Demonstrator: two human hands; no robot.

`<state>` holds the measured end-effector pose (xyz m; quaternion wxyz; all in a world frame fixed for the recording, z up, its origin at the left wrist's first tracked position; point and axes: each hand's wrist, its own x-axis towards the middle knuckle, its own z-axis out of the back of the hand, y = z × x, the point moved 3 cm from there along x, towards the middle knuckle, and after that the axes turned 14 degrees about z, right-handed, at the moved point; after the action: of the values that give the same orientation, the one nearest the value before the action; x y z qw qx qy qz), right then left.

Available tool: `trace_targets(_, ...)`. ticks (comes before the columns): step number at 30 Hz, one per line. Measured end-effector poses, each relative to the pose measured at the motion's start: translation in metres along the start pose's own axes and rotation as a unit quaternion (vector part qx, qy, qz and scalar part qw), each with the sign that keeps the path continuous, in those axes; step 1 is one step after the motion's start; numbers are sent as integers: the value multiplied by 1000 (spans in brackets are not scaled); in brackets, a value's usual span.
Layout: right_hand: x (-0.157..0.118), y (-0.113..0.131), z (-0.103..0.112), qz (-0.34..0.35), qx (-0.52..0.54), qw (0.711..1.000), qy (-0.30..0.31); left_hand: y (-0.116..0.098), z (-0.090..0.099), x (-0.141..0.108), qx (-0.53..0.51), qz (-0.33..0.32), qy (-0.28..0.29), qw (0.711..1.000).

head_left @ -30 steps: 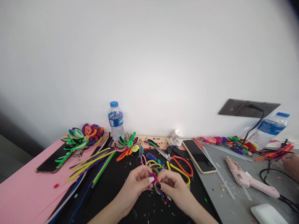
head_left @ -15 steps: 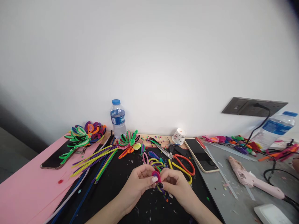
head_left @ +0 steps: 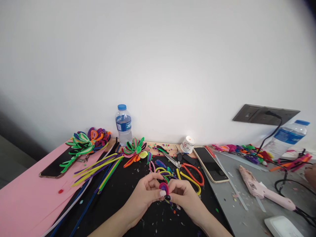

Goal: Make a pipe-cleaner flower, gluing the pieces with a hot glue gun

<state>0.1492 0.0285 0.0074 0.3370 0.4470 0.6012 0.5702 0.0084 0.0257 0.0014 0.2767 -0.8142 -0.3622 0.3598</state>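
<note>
A small magenta and purple coil of fuzzy stem [head_left: 163,188] is pinched between both hands over the black mat [head_left: 118,210]. My left hand [head_left: 148,194] grips it from the left, thumb and fingertips closed on it. From the right, my right hand [head_left: 184,196] pinches its edge, the dark-nailed thumb just below it. Loose curled stems in several colours [head_left: 165,169] lie right behind the fingers. Red-handled scissors [head_left: 194,172] rest beyond my right hand. To the left are long yellow, purple and green stems [head_left: 103,171] and a fuzzy flower [head_left: 135,149].
Against the wall stand a water bottle [head_left: 123,126] and a paper cup [head_left: 188,144]. A phone [head_left: 211,164], a pink glue gun [head_left: 266,191] with cables and a white box [head_left: 282,227] are on the right. Another person's hand [head_left: 311,174] shows at the right edge.
The magenta coil now faces the camera more, showing its round shape and purple middle. The whole view has shifted slightly, and more of the other person's hand shows at the right edge.
</note>
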Motion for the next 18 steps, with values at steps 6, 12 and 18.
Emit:
trace_targets(6,1,2,-5,-4,38,999,-3,0,2,1,30,-4,-15,999)
trace_targets(12,3,3,-7,22,57,998,-6,3,2,1,42,2,-8,999)
trace_targets(18,2,-3,-3,57,13,998,-14,6,-1,0,16,21,5,1000)
